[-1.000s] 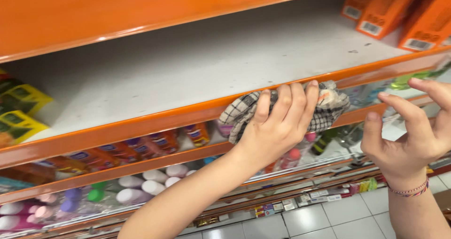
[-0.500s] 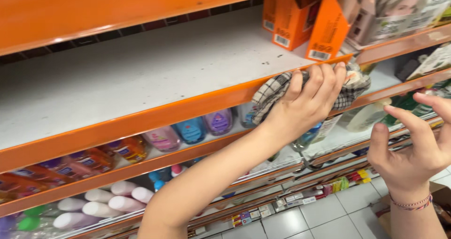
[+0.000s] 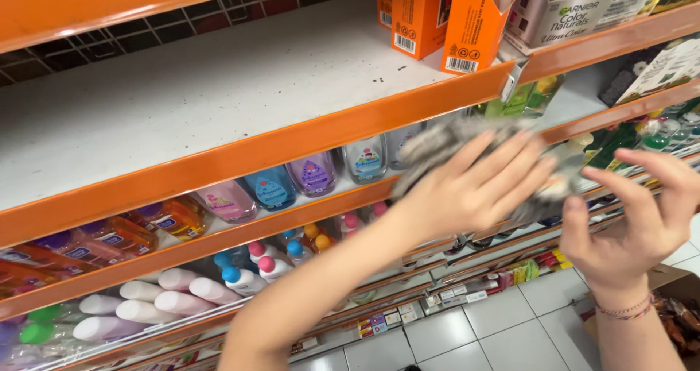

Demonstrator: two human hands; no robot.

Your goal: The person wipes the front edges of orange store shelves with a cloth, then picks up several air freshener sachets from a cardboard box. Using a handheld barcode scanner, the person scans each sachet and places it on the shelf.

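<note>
**Cloth held at the shelf edge**

Up close in the head view, the left hand (image 3: 474,188) holds a checked cloth (image 3: 445,141), grey and blurred, with its fingers spread flat over the fabric. The cloth sits in front of the orange shelf edge (image 3: 292,141), at the middle right of the scene, just below the front lip of the white shelf board (image 3: 219,101). Whether it touches the lip cannot be told through the blur.

The right hand (image 3: 634,225) hangs just to the right of the cloth, open wide with fingers curled loosely and thumb raised; it holds nothing, though its fingertips lie very near the cloth's right end. A beaded bracelet (image 3: 620,311) circles that wrist.

On the far right of the white board stand orange boxes (image 3: 445,17), and beside them a pale box with a printed picture (image 3: 576,6). The shelf below carries clear bottles in pink, blue and purple (image 3: 270,188), with amber ones (image 3: 153,221) further left. Lower still lie white roll-on bottles with coloured caps (image 3: 189,291). White floor tiles (image 3: 496,342) show at the near bottom.
</note>
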